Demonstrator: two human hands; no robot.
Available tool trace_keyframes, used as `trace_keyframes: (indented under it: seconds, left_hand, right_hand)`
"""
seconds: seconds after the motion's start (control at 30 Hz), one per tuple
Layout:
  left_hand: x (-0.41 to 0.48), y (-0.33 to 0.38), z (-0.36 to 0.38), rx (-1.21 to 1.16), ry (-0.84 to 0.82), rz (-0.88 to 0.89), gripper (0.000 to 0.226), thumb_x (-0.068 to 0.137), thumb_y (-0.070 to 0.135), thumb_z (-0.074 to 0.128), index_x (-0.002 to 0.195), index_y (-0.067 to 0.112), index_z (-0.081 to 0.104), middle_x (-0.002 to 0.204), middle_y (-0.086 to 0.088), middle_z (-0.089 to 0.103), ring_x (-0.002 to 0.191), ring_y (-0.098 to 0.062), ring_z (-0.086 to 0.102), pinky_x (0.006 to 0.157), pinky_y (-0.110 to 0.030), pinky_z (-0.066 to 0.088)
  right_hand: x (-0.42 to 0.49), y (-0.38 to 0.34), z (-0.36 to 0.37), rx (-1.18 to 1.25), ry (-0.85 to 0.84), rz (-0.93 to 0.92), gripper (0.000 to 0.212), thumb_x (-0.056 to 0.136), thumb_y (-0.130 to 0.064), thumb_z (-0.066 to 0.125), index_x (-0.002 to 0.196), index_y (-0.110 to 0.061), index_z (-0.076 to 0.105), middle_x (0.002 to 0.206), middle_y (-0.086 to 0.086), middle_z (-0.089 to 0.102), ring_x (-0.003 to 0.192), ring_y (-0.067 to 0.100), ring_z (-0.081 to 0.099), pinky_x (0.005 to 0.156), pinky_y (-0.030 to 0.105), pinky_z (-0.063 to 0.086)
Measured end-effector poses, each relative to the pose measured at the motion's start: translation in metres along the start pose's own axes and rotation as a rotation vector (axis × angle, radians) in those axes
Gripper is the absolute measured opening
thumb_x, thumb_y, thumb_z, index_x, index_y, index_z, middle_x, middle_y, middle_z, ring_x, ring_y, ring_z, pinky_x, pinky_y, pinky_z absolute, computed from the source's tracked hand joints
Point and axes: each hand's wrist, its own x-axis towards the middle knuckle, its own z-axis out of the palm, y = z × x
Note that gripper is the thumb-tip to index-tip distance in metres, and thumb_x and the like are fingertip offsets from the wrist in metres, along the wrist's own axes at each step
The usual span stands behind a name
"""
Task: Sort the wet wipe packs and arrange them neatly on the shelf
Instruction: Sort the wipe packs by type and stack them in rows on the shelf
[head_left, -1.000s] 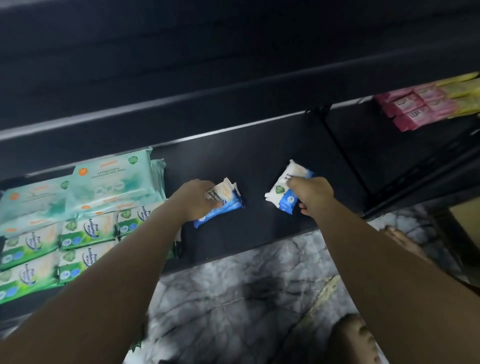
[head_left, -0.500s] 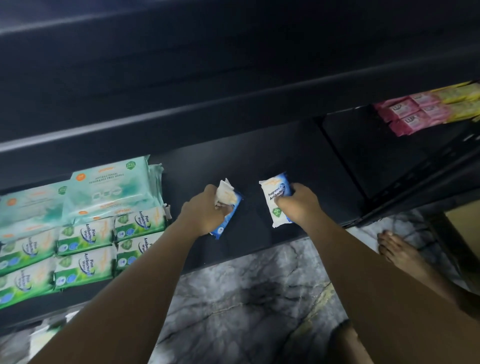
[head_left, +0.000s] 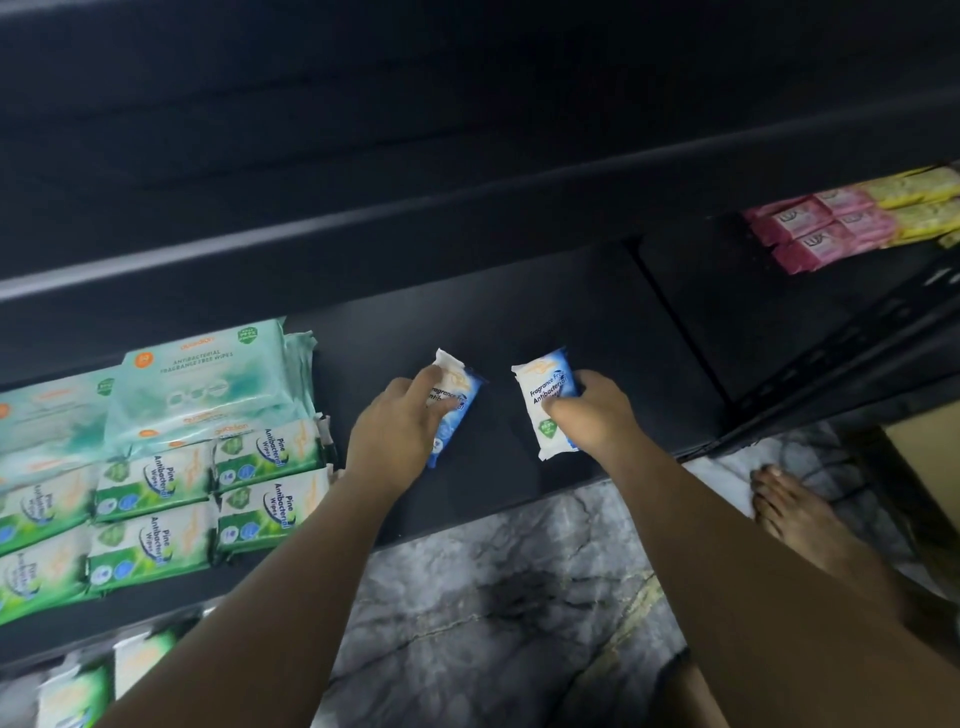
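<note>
Two small blue-and-white fragrance-free wipe packs lie side by side on the black shelf (head_left: 519, 317). My left hand (head_left: 395, 431) grips the left pack (head_left: 460, 395), which is tilted with its top to the left. My right hand (head_left: 592, 415) holds the right pack (head_left: 543, 400) by its right edge; its label faces up. A stack of large pale-green antibacterial packs (head_left: 202, 384) sits at the left. In front of it lie rows of green pine wipe packs (head_left: 208, 499).
Pink soap packs (head_left: 821, 234) and yellow packs (head_left: 919, 202) sit on the shelf section at the right. More green packs (head_left: 104, 680) lie on a lower shelf at bottom left. Marble floor (head_left: 493, 597) and a bare foot (head_left: 795, 509) are below.
Both hands drew the blue packs closer together and turned them lengthwise. The view shifted slightly.
</note>
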Motion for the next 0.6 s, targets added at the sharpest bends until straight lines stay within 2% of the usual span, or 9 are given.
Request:
trace_keyframes:
  seconds: [0.07,0.2,0.27,0.33,0.4,0.47,0.6]
  left_hand:
    - [-0.003,-0.004,0.000,-0.032,-0.020,0.033,0.043,0.099,0.048,0.037,0.136,0.029,0.046,0.114,-0.006,0.058,0.102,-0.032,0.059,0.083,-0.043,0.050]
    - [-0.005,-0.006,0.000,-0.095,-0.012,0.018,0.048,0.090,0.044,0.052,0.135,0.029,0.045,0.116,-0.001,0.060,0.103,-0.026,0.059,0.084,-0.038,0.049]
    - [-0.001,-0.002,-0.004,-0.170,-0.035,-0.085,0.053,0.089,0.038,0.062,0.137,0.033,0.039,0.114,0.003,0.062,0.097,-0.025,0.062,0.083,-0.037,0.049]
    - [0.004,0.002,-0.008,-0.291,-0.089,-0.257,0.059,0.088,0.032,0.070,0.138,0.032,0.038,0.108,0.006,0.067,0.080,-0.025,0.070,0.074,-0.038,0.057]
    - [0.009,0.003,-0.011,-0.328,-0.158,-0.384,0.035,0.087,0.030,0.070,0.119,0.024,0.057,0.089,0.005,0.074,0.064,-0.023,0.072,0.067,-0.036,0.060]
    - [0.011,0.006,-0.015,-0.273,-0.205,-0.425,0.016,0.085,0.031,0.070,0.098,0.023,0.065,0.078,0.004,0.073,0.065,-0.020,0.072,0.070,-0.034,0.060]
    - [-0.005,0.017,-0.024,-0.240,-0.229,-0.461,0.020,0.084,0.028,0.070,0.099,0.021,0.059,0.088,0.002,0.068,0.070,-0.012,0.065,0.050,-0.020,0.046]
  right_hand:
    - [0.000,0.000,0.001,-0.007,0.004,0.003,0.016,0.081,-0.023,0.064,0.097,-0.021,0.067,0.093,-0.002,0.070,0.089,0.021,0.069,0.079,0.035,0.059]
    - [0.002,0.001,0.001,-0.011,0.013,-0.001,0.017,0.081,-0.025,0.065,0.098,-0.021,0.068,0.092,-0.002,0.070,0.089,0.022,0.069,0.082,0.038,0.060]
    - [0.001,0.002,0.002,0.002,0.014,0.004,0.018,0.081,-0.025,0.066,0.098,-0.022,0.068,0.092,-0.002,0.071,0.086,0.020,0.069,0.079,0.037,0.060]
    - [0.000,0.002,0.002,0.012,0.021,0.004,0.017,0.080,-0.025,0.065,0.096,-0.022,0.068,0.091,-0.002,0.071,0.083,0.019,0.069,0.076,0.035,0.060]
    - [-0.002,0.003,0.002,0.003,0.023,-0.008,0.017,0.081,-0.026,0.064,0.097,-0.022,0.068,0.091,-0.003,0.070,0.083,0.018,0.069,0.074,0.033,0.059]
    - [-0.008,0.003,0.002,-0.009,0.017,-0.022,0.017,0.084,-0.028,0.063,0.100,-0.022,0.067,0.093,-0.004,0.069,0.085,0.018,0.068,0.076,0.031,0.057]
    - [-0.029,0.009,0.002,-0.005,0.001,-0.039,0.025,0.087,-0.026,0.063,0.112,-0.023,0.065,0.101,-0.001,0.070,0.092,0.022,0.068,0.083,0.035,0.057]
